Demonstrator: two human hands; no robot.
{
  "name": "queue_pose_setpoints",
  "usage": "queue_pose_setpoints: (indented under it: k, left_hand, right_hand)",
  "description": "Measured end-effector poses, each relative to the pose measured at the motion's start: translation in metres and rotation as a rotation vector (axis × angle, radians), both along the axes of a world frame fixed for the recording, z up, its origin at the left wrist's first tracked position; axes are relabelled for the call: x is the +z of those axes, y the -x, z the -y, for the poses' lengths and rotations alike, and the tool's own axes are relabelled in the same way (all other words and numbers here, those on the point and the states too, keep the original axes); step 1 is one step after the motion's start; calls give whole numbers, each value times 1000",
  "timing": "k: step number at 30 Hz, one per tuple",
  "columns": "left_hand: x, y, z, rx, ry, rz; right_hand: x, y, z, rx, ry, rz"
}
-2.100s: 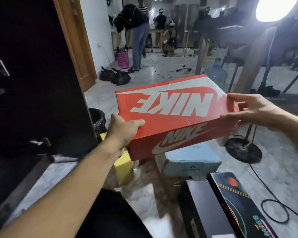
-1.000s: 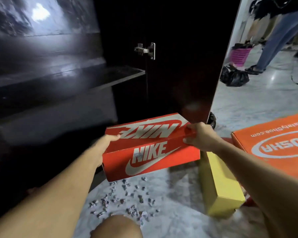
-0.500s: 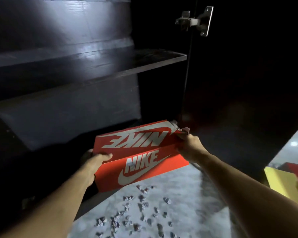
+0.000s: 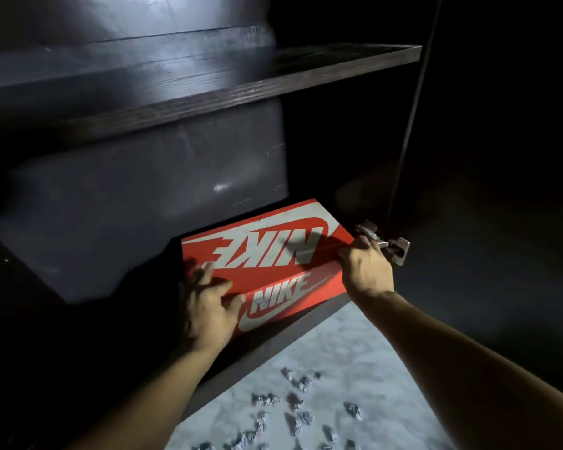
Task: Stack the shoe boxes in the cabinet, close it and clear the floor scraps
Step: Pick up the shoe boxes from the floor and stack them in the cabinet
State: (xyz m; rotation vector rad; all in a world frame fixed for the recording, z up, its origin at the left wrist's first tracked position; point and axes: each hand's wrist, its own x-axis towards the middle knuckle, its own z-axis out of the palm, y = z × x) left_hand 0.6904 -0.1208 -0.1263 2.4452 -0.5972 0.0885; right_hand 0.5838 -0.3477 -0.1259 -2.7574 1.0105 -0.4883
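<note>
Nike shoe box (image 4: 267,254), red, sits on the bottom board of the dark cabinet (image 4: 143,190), mid-frame. The left hand (image 4: 205,306) lays spread fingers over its near-left corner. The right hand (image 4: 366,271) curls its fingers round the right end. Paper scraps (image 4: 293,404) litter the marble floor (image 4: 355,352) below.

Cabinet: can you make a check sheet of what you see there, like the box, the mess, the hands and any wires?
Surface: pale marble floor in front of the dark cabinet.
Job's things: red Nike shoe box in the bottom compartment, under the shelf, lid on.
Clutter: paper scraps scattered on the floor.
Hands: left hand spread against the box's left corner; right hand grips its right top edge.
Cables: nothing seen.
Surroundings: metal hinge beside the right hand; open door, dark.
</note>
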Motion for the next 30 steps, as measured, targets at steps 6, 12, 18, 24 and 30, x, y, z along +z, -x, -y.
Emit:
queue_pose_setpoints:
  k: [6, 12, 18, 24, 30]
  left_hand:
    - [-7, -14, 19, -23, -100, 1]
    - [-15, -37, 26, -30, -78, 0]
    - [-21, -45, 35, 13, -114, -99]
    - [-21, -48, 31, -172, -307, 161]
    - [-32, -53, 34, -186, -234, 224]
  right_hand:
    - [-17, -32, 4, 160, -82, 41]
    - [-12, -42, 7, 141, -220, -164]
    - [-4, -49, 14, 141, -206, -256]
    - [5, -62, 9, 201, -155, -244]
    - [5, -69, -15, 322, -147, -166]
